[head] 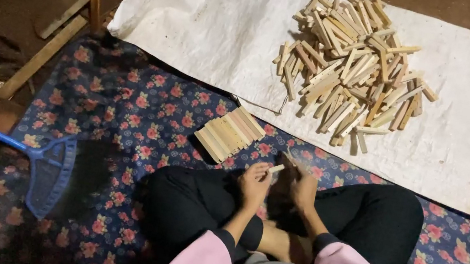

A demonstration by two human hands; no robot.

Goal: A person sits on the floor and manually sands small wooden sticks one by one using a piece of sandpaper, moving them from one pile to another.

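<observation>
The hands meet just above the person's crossed legs, over the near middle of the floral mat. The left hand is curled around a small pale wooden stick, whose end pokes out toward the right hand. The right hand is bent inward with its fingers drawn together right beside that stick; whether it grips the stick too or something smaller cannot be told, since the spot between the hands is dark.

Just beyond the hands, toward the far edge of the mat, lies a neat row of sticks, set side by side and touching, slanted across the flowered cloth. Farther off, on the white sheet that overlaps the mat's far edge, sits a loose pile of sticks, jumbled in all directions near the sheet's middle.

At the mat's left edge a blue broom lies with its handle running off to the left. Beyond the far left corner, wooden planks rest on the bare floor.
</observation>
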